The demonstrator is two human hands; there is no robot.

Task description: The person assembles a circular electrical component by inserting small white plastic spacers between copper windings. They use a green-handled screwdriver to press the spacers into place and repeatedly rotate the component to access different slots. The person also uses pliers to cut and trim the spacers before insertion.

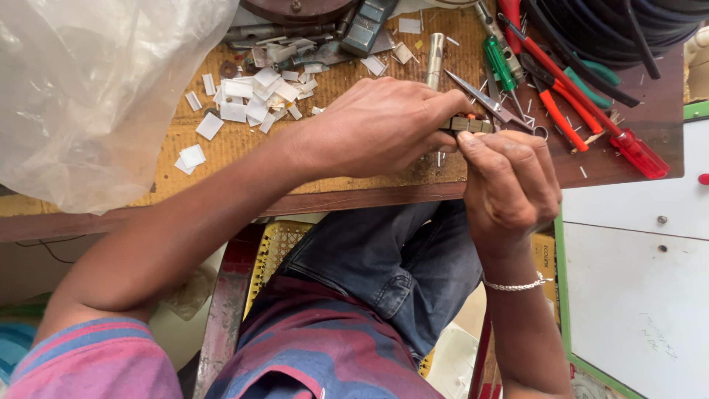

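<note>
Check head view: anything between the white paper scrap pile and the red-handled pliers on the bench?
Yes: the left hand, a metal cylinder, scissors and a green-handled screwdriver lie between the scrap pile and pliers.

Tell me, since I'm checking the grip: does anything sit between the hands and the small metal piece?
Nothing visible does. The left hand and right hand both pinch the small metal piece directly, above the workbench edge.

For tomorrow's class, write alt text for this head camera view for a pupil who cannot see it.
Both hands, left hand and right hand, pinch a small metal part over a worn wooden workbench. Scissors, red-handled pliers, screwdrivers and white paper scraps lie around them.
</note>
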